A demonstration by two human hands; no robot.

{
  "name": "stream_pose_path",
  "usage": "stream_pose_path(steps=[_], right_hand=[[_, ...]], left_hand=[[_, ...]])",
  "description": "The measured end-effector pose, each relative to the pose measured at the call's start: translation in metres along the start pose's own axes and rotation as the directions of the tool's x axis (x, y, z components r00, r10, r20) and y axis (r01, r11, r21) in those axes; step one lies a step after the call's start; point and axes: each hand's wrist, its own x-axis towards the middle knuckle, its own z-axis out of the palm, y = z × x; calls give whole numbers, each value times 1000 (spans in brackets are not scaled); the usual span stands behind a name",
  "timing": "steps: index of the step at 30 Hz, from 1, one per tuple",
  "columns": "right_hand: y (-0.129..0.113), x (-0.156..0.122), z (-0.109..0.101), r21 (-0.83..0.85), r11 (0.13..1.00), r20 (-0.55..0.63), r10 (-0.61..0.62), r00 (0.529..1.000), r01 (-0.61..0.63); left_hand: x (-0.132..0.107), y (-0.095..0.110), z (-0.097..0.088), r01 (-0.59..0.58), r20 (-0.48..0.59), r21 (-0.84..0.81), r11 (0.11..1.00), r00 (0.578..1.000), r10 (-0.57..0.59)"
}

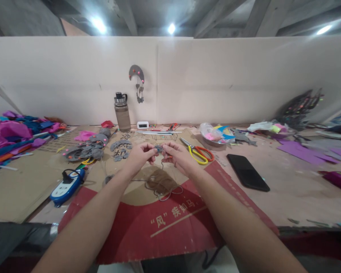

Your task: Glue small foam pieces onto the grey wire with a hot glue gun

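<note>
Both hands meet over the middle of the cardboard point(170, 223), pinching a small grey piece point(159, 149) that looks like felt. My left hand point(144, 154) grips its left side and my right hand point(176, 154) its right side; the fingers cover much of it. A grey string point(162, 165) hangs below the fingers toward loose coils of grey string point(170, 194) on the cardboard. Left of my left hand lie grey cut pieces point(121, 149). Scissors point(199, 151) with yellow and orange handles rest, blades apart, beyond my right hand.
A phone point(247, 172) lies at right, and a power strip point(68, 186) at left. A heap of grey pieces point(88, 148), a bottle point(122, 113), a small white clock point(142, 125) and a bowl point(213, 141) stand farther back. A grey moon-shaped ornament point(136, 72) hangs on the wall.
</note>
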Motion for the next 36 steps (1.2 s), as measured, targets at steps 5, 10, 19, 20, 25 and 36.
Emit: stream_pose_path(steps=[5, 10, 19, 20, 25, 36], right_hand=[[4, 3, -1, -101, 994, -79, -50, 996, 42], [4, 5, -6, -212, 975, -81, -81, 993, 62], [5, 3, 0, -373, 917, -53, -175, 983, 143], [5, 3, 1, -358, 922, -53, -177, 983, 147], [6, 3, 5, -396, 906, -70, -191, 979, 149], [13, 4, 8, -352, 925, -110, -188, 976, 139]], left_hand=[[-3, 6, 2, 13, 36, -11, 1000, 999, -13], [-4, 13, 2, 70, 115, -32, 997, 991, -66], [-2, 4, 0, -19, 39, 218, 976, 999, 11], [-2, 3, 0, -7, 19, 192, 981, 1000, 4], [1, 1, 1, 22, -105, 84, 996, 994, -13], [0, 0, 7, -13, -155, -46, 999, 988, 6]])
